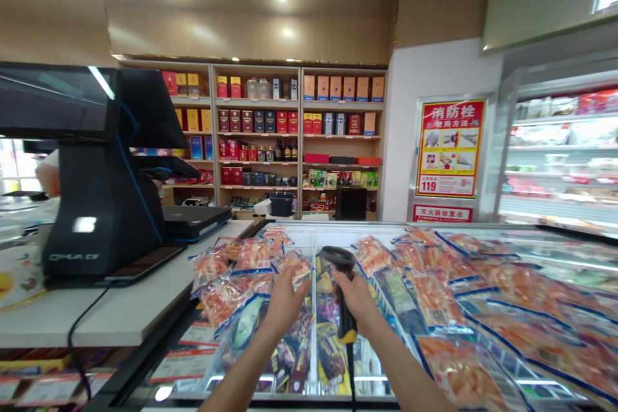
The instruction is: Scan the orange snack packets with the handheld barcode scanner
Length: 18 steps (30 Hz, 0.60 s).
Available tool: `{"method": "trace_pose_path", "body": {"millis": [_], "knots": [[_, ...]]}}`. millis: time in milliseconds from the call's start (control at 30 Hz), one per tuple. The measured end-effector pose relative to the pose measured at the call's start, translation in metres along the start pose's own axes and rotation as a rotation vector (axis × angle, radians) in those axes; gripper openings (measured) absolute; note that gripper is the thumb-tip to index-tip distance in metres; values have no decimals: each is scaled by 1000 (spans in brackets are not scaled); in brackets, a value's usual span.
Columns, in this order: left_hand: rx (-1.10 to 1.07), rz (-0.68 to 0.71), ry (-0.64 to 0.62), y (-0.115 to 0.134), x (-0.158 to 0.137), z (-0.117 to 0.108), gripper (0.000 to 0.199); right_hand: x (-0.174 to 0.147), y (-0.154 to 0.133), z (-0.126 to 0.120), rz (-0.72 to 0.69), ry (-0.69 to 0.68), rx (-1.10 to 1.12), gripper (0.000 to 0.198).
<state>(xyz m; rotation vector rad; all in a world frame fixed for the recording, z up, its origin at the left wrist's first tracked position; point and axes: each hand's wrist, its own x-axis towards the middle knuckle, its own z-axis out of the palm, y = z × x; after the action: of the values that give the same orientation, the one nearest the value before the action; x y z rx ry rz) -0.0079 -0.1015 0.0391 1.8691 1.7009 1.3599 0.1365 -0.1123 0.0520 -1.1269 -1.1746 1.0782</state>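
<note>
Right hand (360, 299), one: closed around the handle of a hand scanner (340, 262), black, with a yellowish foot at the lower end. Scanner held upright above the glass top of a chest freezer (138, 360), right of the left hand; its black cord (351, 373) hangs from the foot toward the lower edge of view. Left hand (287, 296), one: fingers partly bent, thumb apart, at a clear food packet (295, 262) with reddish-orange contents; whether it grips the packet or only touches it cannot be told. Packets of like kind, blue-edged: a smaller heap (224, 299) left of the left hand, and a larger, spread-out heap (432, 299) right of the scanner, some overlapping. Beneath the glass: coloured wrapped goods (331, 357), parted by a pale divider. Price cards (181, 364), red and white, at the freezer's left side. Left of the freezer: a white counter (130, 315) bearing a black checkout machine (103, 206) with screen, and a dark cable (74, 322) running down over the counter edge. Behind: wooden shelves (300, 141) stocked with boxes and bottles in rows. On the white wall to the right, a red and yellow poster (451, 148); farther right, a lit refrigerated case (564, 148) filled with packaged goods.
</note>
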Motion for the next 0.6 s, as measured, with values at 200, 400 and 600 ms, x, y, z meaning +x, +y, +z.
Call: {"method": "trace_pose_path", "body": {"millis": [200,400,600], "knots": [[-519,-185,-301,19,-34,14,47,3,16,34,-184,45,-14,32],[-918,-410,-187,13,-31,8,41,-2,30,70,-128,-10,36,48],[-895,-507,-115,-4,-30,-20,31,27,40,57,-309,-102,-296,43]]}}
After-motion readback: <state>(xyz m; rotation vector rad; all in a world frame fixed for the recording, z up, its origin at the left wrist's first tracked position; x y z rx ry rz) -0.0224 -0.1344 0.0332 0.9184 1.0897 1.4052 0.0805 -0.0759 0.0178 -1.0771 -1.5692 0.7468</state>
